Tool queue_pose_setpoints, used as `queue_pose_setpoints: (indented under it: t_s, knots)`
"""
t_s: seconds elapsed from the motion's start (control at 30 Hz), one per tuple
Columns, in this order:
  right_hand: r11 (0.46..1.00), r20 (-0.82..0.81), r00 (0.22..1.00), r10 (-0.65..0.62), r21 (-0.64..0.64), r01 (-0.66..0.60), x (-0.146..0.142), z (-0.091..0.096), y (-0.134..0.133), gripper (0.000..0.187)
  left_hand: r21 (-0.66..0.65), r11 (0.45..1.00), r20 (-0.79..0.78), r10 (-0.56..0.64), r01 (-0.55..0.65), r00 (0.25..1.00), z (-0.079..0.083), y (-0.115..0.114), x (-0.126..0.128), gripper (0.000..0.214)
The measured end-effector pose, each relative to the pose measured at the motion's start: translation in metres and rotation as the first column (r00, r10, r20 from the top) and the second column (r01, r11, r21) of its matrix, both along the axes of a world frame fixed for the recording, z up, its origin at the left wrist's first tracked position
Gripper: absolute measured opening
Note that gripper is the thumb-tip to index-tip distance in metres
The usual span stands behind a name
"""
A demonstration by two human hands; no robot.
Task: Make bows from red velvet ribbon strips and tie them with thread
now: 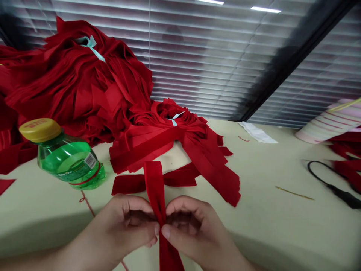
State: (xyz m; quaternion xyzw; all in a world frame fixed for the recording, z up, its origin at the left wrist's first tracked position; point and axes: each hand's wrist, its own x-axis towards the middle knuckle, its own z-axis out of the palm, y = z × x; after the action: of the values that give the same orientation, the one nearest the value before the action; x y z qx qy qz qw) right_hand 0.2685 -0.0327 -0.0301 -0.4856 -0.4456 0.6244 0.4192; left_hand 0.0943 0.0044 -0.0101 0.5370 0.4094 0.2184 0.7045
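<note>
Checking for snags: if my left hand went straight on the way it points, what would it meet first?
Your left hand would meet the narrow red fabric strip it already pinches, then probably your right hand; depth is unclear here.

1. Two bare hands: one left hand [126,226] and one right hand [191,229].
2. One long, flat strip of red ribbon [155,180] pinched between those hands.
3. Two heaps of red fabric strips: one large heap [76,82] and one smaller heap [175,131].
4. Two pale blue ties [90,45] [175,118], one on each heap.
5. One green plastic bottle with a yellow cap [69,162].
6. One crumpled white sheet [258,132].
7. One black cable [332,186].
8. One pink-and-white striped cone [329,122].
9. One cream table [267,218].
</note>
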Motion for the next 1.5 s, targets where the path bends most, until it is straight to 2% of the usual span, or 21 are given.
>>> queue_pose_setpoints:
  t_s: [0.17, 0.33, 0.43, 0.5, 0.7, 0.87, 0.97, 1.07, 1.17, 1.33, 1.5]
  knots:
    - [0.998, 0.039, 0.999, 0.028, 0.054, -0.030, 0.000, 0.006, 0.004, 0.018, 0.029, 1.000, -0.018, 0.003, -0.003, 1.000, -0.001, 0.000, -0.001, 0.011]
    - [1.000, -0.020, 1.000, 0.016, 0.009, -0.016, -0.005, 0.007, 0.002, 0.008, 0.025, 1.000, -0.045, 0.001, 0.000, 0.999, -0.006, -0.003, -0.003, 0.008]
    - [0.999, 0.034, 0.999, -0.037, -0.016, 0.038, -0.009, 0.004, -0.003, 0.009, 0.108, 0.993, -0.104, -0.027, 0.038, 0.994, -0.009, -0.006, 0.000, 0.008]
    - [0.998, 0.077, 0.996, -0.054, -0.009, 0.055, -0.011, 0.003, -0.005, 0.012, 0.182, 0.981, -0.151, -0.041, 0.069, 0.988, -0.009, -0.008, 0.001, 0.009]
    - [0.999, 0.115, 0.993, 0.012, 0.051, -0.018, -0.009, 0.005, -0.005, 0.019, 0.322, 0.931, -0.295, -0.070, 0.169, 0.953, -0.009, -0.013, 0.004, 0.011]
    - [0.998, -0.020, 0.999, 0.050, 0.038, -0.049, -0.011, 0.007, -0.005, 0.030, 0.411, 0.872, -0.395, -0.091, 0.265, 0.914, -0.017, -0.018, 0.002, 0.012]
    - [0.999, -0.054, 0.998, 0.043, -0.017, -0.044, -0.011, 0.009, -0.005, 0.030, 0.352, 0.911, -0.322, -0.096, 0.214, 0.942, -0.017, -0.018, 0.001, 0.010]
    - [0.994, -0.070, 0.998, 0.005, -0.105, -0.012, -0.008, 0.010, -0.002, 0.020, 0.205, 0.968, -0.148, -0.115, 0.145, 0.982, -0.012, -0.012, 0.001, 0.005]
    - [0.989, -0.093, 0.995, -0.029, -0.149, 0.015, -0.004, 0.009, 0.001, 0.009, 0.076, 0.991, -0.051, -0.103, 0.107, 0.993, -0.008, -0.005, -0.001, 0.011]
    - [0.996, -0.062, 0.998, -0.030, -0.080, 0.025, -0.003, 0.005, -0.001, 0.007, 0.067, 0.996, 0.029, -0.053, 0.051, 0.998, -0.008, -0.002, -0.003, 0.009]
    - [0.994, 0.085, 0.994, -0.073, -0.073, 0.079, -0.007, 0.010, -0.006, 0.008, 0.056, 0.997, 0.113, -0.061, 0.055, 0.992, -0.008, -0.002, -0.002, 0.007]
